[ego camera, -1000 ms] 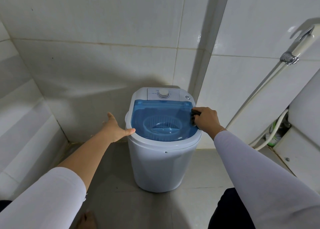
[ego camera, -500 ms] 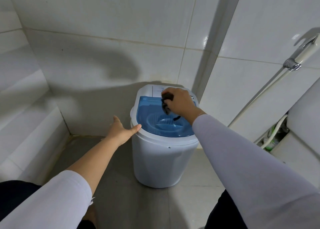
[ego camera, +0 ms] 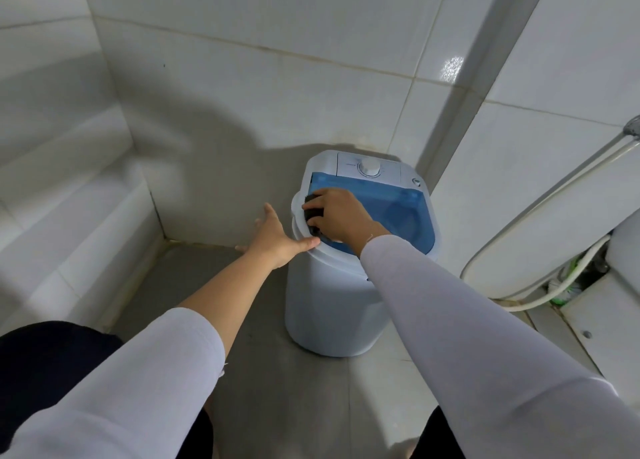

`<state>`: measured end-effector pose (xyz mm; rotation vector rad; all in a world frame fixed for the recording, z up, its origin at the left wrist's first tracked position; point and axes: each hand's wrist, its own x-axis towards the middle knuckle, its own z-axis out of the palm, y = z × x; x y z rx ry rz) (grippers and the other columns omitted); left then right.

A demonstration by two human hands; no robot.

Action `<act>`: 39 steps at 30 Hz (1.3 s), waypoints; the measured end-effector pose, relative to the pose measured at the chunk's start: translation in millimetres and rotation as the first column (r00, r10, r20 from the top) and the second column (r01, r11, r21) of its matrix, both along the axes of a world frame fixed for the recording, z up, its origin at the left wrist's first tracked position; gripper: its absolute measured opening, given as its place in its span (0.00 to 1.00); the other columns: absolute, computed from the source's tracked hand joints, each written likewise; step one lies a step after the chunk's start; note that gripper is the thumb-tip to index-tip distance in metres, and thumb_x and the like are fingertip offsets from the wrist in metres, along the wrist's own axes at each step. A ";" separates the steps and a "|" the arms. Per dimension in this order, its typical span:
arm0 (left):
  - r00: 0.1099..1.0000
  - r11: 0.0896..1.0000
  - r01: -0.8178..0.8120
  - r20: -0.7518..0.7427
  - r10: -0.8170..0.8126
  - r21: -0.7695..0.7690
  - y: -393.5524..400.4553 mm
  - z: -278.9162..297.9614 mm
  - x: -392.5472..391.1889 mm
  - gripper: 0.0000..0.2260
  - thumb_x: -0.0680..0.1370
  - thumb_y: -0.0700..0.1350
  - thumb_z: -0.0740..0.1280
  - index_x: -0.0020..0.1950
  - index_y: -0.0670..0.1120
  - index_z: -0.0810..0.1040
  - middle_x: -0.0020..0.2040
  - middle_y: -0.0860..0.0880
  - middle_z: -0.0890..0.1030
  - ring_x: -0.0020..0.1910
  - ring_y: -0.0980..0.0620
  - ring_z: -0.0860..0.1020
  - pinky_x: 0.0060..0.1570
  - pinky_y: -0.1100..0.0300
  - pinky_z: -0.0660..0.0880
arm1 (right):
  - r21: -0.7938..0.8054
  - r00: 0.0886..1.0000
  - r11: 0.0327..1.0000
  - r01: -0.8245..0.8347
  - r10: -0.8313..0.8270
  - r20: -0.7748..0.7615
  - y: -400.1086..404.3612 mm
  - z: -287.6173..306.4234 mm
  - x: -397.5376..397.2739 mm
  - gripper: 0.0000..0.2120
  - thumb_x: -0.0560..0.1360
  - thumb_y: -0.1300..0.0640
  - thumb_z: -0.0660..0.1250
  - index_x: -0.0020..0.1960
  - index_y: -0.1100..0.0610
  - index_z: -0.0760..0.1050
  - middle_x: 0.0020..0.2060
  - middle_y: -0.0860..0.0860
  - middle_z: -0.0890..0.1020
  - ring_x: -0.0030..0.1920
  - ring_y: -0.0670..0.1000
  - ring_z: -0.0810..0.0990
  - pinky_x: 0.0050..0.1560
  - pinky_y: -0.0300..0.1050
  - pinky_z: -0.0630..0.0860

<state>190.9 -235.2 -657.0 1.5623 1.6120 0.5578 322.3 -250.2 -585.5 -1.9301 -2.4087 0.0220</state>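
Note:
A small white washing machine [ego camera: 332,302] stands on the grey floor in the tiled corner. It has a clear blue lid [ego camera: 398,205] and a white dial [ego camera: 369,166] at the back. My right hand [ego camera: 337,216] grips a dark cloth [ego camera: 313,212] and presses it on the lid's left edge. My left hand [ego camera: 277,238] lies flat with straight fingers against the machine's left rim, thumb on the rim.
White tiled walls close in behind and on both sides. A stepped tiled ledge [ego camera: 69,216] runs along the left. At right, a white hose [ego camera: 540,216] runs along the wall beside a white toilet [ego camera: 623,285]. Grey floor [ego camera: 277,389] lies in front.
My right hand has carried the dark cloth from the lid's right edge across its top to the left edge. My left hand stayed at the machine's left side.

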 end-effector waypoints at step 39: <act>0.941 1.000 0.006 -0.338 0.001 0.019 -20.1 35.6 10.5 0.54 0.69 0.62 0.71 0.77 0.48 0.35 0.79 0.42 0.48 0.78 0.42 0.49 0.71 0.32 0.45 | 0.013 0.905 0.912 0.411 -0.406 -0.127 -49.2 -3.9 105.6 0.14 0.75 0.62 0.65 0.59 0.55 0.79 0.58 0.52 0.81 0.56 0.55 0.79 0.57 0.46 0.77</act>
